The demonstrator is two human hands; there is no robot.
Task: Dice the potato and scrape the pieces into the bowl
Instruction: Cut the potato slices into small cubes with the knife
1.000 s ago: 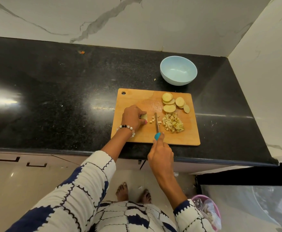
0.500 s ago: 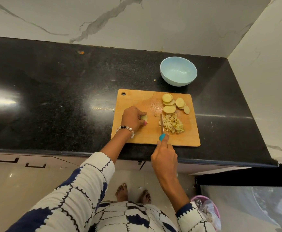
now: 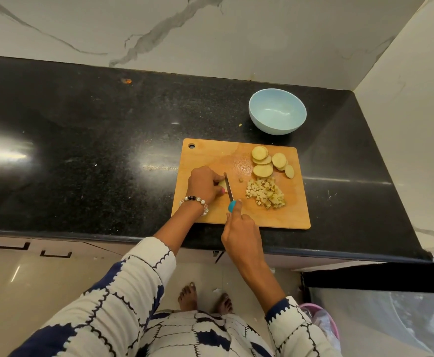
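Near the front edge of the black worktop [image 3: 87, 140], towards its right end, my wooden cutting board [image 3: 205, 155] lies flat, its hanging hole at the far left corner. My left hand [image 3: 205, 185] rests on the board's left half, fingers curled over a small piece of potato [image 3: 221, 184] and pinning it down. My right hand [image 3: 240, 231] comes in over the board's front edge, closed around the teal handle of the knife [image 3: 229, 192], index finger stretched along the top of the handle; the blade runs away from me and sits right against the held piece, beside my left fingertips. Towards the board's right side is a heap of diced potato [image 3: 266, 193], with one stray cube [image 3: 241, 180] just left of it. At the far right corner of the board lie the round potato slices [image 3: 270, 162], overlapping one another. The pale blue bowl [image 3: 277, 124] stands on the worktop just beyond the board's far edge, near the back right corner, with no pieces in it. A beaded bracelet [image 3: 195, 200] circles my left wrist.
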